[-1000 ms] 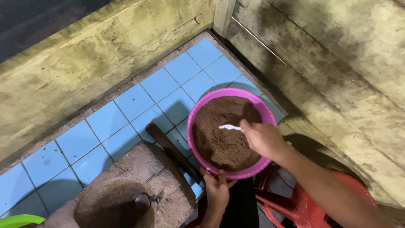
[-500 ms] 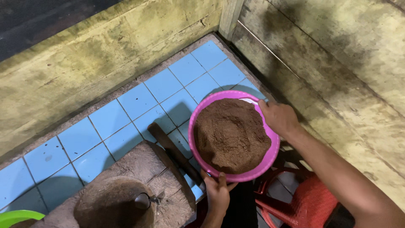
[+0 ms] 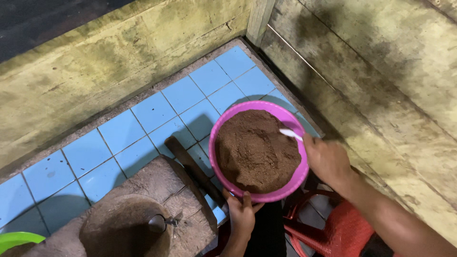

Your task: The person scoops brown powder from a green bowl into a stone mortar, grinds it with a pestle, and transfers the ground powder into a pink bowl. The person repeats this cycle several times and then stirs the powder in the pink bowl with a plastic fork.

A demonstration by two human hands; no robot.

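A pink round bowl (image 3: 220, 135) is heaped with brown powder (image 3: 254, 150). My left hand (image 3: 242, 214) grips the bowl's near rim from below and holds it up over the blue tiles. My right hand (image 3: 327, 161) is at the bowl's right rim, closed around a small white spoon (image 3: 290, 133) whose tip rests on the powder's right edge.
A wooden block with a round hollow (image 3: 126, 226) and a metal piece (image 3: 159, 222) sits at lower left, with a dark wooden handle (image 3: 190, 169) beside it. Blue tiled floor (image 3: 114, 138), stained walls (image 3: 95, 62), a red plastic stool (image 3: 333, 231), a green rim (image 3: 14, 238).
My right hand went from the middle of the powder to the bowl's far right rim, then came down the right side with the spoon. The bowl stays held.
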